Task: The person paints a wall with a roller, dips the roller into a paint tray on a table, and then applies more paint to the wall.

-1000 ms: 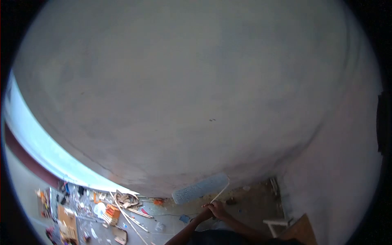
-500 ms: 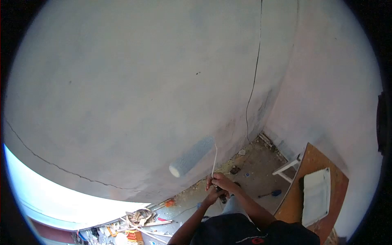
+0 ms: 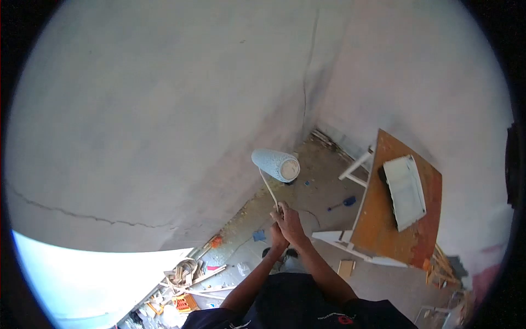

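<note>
A paint roller [image 3: 269, 163] with a pale blue, textured sleeve is held out in front of me, its round end turned toward the lower right. Its thin metal rod runs down to my hands. My right hand [image 3: 290, 223] is closed round the handle at the rod's lower end. Just below and to the left, my left hand [image 3: 278, 237] is wrapped on the same handle, which the fingers mostly hide. The roller stands before the lower part of the pale wall [image 3: 137, 120]; whether it touches the wall I cannot tell.
At the right, a wooden table [image 3: 367, 225] carries a white tray [image 3: 404, 192]. A blue-handled tool [image 3: 342, 204] lies on the floor [image 3: 323, 164] near the corner. Wood strips and clutter [image 3: 186, 274] lie at the lower left. A long crack crosses the wall.
The roller has moved up and right in view and swung round, its round end now facing lower right. My view has shifted, so the table sits farther left and higher.
</note>
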`<state>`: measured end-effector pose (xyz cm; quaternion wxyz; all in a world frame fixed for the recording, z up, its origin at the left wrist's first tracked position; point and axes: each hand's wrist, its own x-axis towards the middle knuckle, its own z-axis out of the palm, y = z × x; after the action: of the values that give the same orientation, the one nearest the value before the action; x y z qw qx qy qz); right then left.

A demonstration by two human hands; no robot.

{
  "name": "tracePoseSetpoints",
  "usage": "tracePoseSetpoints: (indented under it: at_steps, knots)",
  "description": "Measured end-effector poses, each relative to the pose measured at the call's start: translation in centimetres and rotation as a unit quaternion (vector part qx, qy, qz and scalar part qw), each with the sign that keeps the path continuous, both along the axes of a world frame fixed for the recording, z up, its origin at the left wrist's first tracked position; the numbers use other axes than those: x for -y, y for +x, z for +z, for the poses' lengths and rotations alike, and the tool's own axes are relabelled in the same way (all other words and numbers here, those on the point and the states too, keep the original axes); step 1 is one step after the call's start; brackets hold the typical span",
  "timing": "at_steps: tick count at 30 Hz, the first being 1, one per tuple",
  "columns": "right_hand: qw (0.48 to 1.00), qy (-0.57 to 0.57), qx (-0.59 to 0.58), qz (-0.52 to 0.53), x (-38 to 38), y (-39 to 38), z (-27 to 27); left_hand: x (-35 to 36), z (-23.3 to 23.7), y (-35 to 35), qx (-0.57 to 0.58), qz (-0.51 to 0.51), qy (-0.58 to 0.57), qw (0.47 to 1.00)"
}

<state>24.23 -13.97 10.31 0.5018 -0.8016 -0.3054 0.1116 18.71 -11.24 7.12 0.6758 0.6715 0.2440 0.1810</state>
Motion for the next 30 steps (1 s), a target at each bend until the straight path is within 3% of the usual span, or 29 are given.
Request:
tracePoseSetpoints:
  at_steps: [4, 10, 12, 14, 17, 20, 21, 24, 25, 26, 28, 30]
  knots:
    - [0.992, 0.029, -0.109, -0.052, 4.4, -0.2, 0.8, 4.2, -0.8, 0.4, 0.023, -0.085, -0.041, 0.995]
    - [0.98, 0.068, -0.047, -0.179, 12.0, 1.5, 1.7, 10.9, -2.5, 2.1, 0.062, -0.241, -0.04, 0.968]
    - [0.967, 0.025, -0.077, -0.24, 14.9, 2.0, 2.1, 13.3, -3.3, 2.6, 0.088, -0.304, -0.021, 0.948]
    - [0.958, 0.04, -0.037, -0.281, 18.3, 2.9, -0.5, 16.5, -4.7, 3.2, 0.153, -0.338, 0.015, 0.929]
    - [0.945, 0.038, -0.026, -0.324, 23.2, 4.3, -0.7, 21.2, -7.0, 4.6, 0.136, -0.443, 0.063, 0.884]
    - [0.947, 0.017, -0.025, -0.321, 30.2, 6.6, -0.7, 25.4, -4.3, 6.7, 0.137, -0.518, 0.127, 0.835]
    - [0.942, 0.029, -0.034, -0.333, 33.0, 7.8, -1.4, 26.6, -2.6, 7.2, 0.131, -0.503, 0.08, 0.851]
    - [0.943, 0.018, 0.005, -0.333, 40.6, 11.1, -0.2, 32.8, -10.1, 11.6, 0.042, -0.463, 0.073, 0.882]
    - [0.941, 0.028, 0.021, -0.338, 43.0, 12.4, -0.6, 33.7, -7.4, 12.2, -0.001, -0.4, -0.014, 0.916]
    - [0.939, 0.036, 0.041, -0.34, 45.7, 14.2, -0.6, 35.2, -12.4, 15.2, 0.082, -0.375, 0.093, 0.919]
    - [0.941, -0.027, 0.12, -0.316, 50.8, 17.0, -2.1, 39.0, -20.3, 17.8, 0.113, -0.293, 0.124, 0.941]
    - [0.936, -0.098, 0.111, -0.319, 55.1, 17.4, -2.7, 41.6, -14.8, 18.6, 0.005, -0.214, 0.027, 0.976]
